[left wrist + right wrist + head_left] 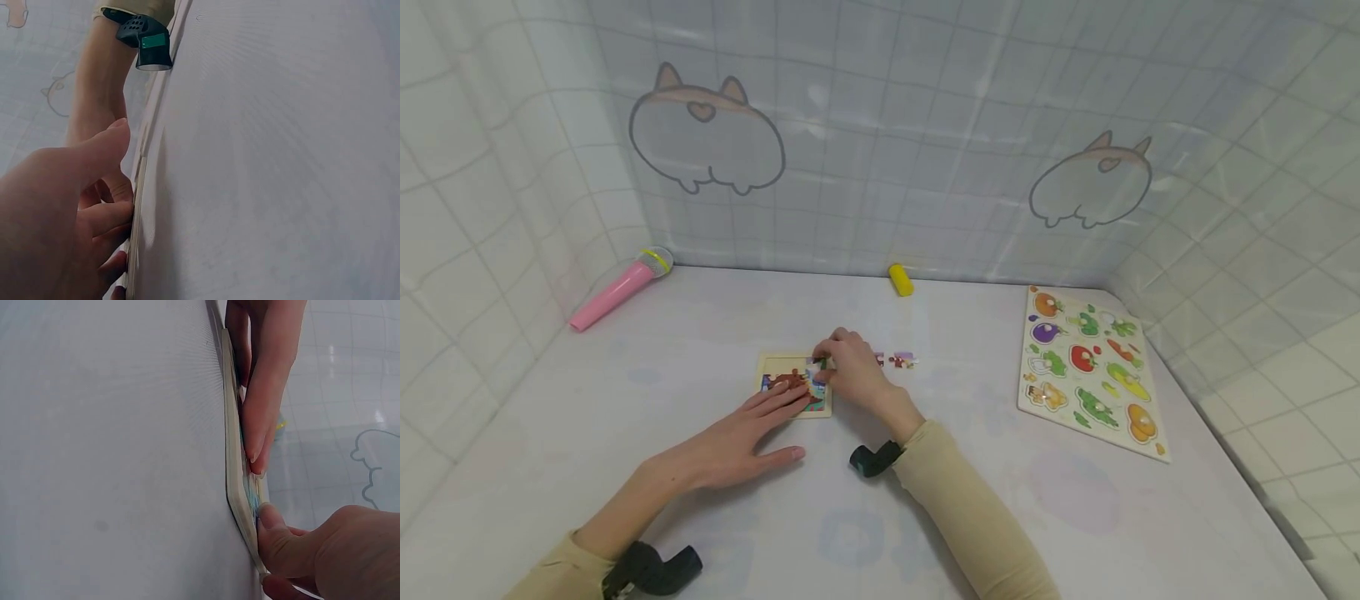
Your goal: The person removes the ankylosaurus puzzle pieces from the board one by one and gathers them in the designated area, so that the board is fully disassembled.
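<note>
A small wooden jigsaw puzzle [772, 360] in a pale frame lies on the table in front of me, partly filled with a colourful picture. My left hand [722, 450] rests with straight fingers across its lower left part, thumb held apart on the near side. At the upper right corner of the frame, my right hand [856, 372] pinches a small dark puzzle piece [822, 363] between thumb and fingers, mostly covered by them. In the right wrist view, the right thumb [272, 519] is right at the puzzle's edge, close to the left fingertips [257, 464].
Loose puzzle pieces [902, 360] lie just right of the right hand. A wooden vegetable peg board [1093, 371] is at the right, a pink toy microphone [617, 292] at the far left. A yellow cylinder [900, 280] lies near the back wall [880, 150].
</note>
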`<action>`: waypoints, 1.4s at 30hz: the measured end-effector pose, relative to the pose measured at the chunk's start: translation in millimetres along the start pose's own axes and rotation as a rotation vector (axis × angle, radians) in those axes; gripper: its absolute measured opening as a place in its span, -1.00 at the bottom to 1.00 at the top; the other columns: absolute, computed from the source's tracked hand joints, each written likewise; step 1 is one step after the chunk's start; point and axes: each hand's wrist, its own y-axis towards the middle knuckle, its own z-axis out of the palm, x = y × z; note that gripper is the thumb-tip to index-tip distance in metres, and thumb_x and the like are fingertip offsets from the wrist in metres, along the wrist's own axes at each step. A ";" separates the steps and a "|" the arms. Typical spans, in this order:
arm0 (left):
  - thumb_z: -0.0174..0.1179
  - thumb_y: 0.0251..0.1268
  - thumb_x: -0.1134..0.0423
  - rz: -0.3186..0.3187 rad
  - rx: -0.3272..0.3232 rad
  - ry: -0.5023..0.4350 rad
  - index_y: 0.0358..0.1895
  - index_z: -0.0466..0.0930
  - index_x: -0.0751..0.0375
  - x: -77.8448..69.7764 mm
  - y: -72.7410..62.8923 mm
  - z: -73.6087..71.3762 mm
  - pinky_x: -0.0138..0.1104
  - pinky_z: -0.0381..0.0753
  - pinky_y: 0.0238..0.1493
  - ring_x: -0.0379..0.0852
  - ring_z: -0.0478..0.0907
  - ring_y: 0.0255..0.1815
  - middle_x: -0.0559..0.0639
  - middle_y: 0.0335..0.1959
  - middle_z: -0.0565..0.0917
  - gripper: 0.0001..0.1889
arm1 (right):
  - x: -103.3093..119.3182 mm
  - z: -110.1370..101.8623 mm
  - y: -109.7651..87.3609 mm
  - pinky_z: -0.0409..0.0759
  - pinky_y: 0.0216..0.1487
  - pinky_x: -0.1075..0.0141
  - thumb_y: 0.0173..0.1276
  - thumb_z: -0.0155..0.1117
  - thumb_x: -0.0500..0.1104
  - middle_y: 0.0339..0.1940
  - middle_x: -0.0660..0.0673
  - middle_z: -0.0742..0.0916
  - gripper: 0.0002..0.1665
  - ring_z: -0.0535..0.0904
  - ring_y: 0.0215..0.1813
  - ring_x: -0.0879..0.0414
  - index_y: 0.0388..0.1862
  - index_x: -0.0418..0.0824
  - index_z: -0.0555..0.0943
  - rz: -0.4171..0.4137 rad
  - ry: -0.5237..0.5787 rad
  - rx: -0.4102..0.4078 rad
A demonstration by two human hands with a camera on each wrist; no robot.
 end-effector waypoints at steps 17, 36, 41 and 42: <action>0.05 0.38 -0.35 -0.005 0.003 0.005 0.57 0.19 -0.02 2.0 1.4 1.7 0.14 0.13 0.52 0.11 -0.04 0.64 -0.11 0.60 0.18 -0.19 | -0.8 1.5 0.7 0.51 0.13 0.17 0.30 0.45 -0.08 -0.05 -0.03 0.64 -0.63 0.51 0.03 0.06 0.06 -0.12 0.67 0.018 0.017 0.006; 0.09 0.36 -0.34 0.005 0.001 -0.001 0.57 0.17 0.00 2.3 1.2 2.3 0.15 0.12 0.52 0.12 -0.05 0.64 -0.04 0.61 0.14 -0.16 | -3.1 1.6 0.4 0.48 0.05 0.21 0.28 0.47 -0.09 -0.06 -0.01 0.63 -0.63 0.49 0.00 0.07 0.08 -0.04 0.69 0.013 0.045 0.000; 0.13 0.35 -0.30 0.017 0.003 0.001 0.58 0.16 0.01 3.5 0.8 3.4 0.16 0.13 0.51 0.13 -0.06 0.64 -0.02 0.62 0.14 -0.16 | -3.4 2.8 0.4 0.46 0.06 0.20 0.27 0.48 -0.10 -0.05 0.01 0.64 -0.63 0.47 0.03 0.08 0.06 -0.03 0.68 0.004 0.039 -0.015; 0.14 0.35 -0.29 0.019 0.003 0.001 0.58 0.16 0.01 3.6 0.7 3.6 0.16 0.13 0.51 0.13 -0.06 0.64 -0.03 0.61 0.14 -0.16 | -3.5 2.8 0.4 0.46 0.07 0.21 0.27 0.48 -0.10 -0.05 0.01 0.65 -0.63 0.47 0.03 0.08 0.06 -0.03 0.68 0.001 0.040 -0.019</action>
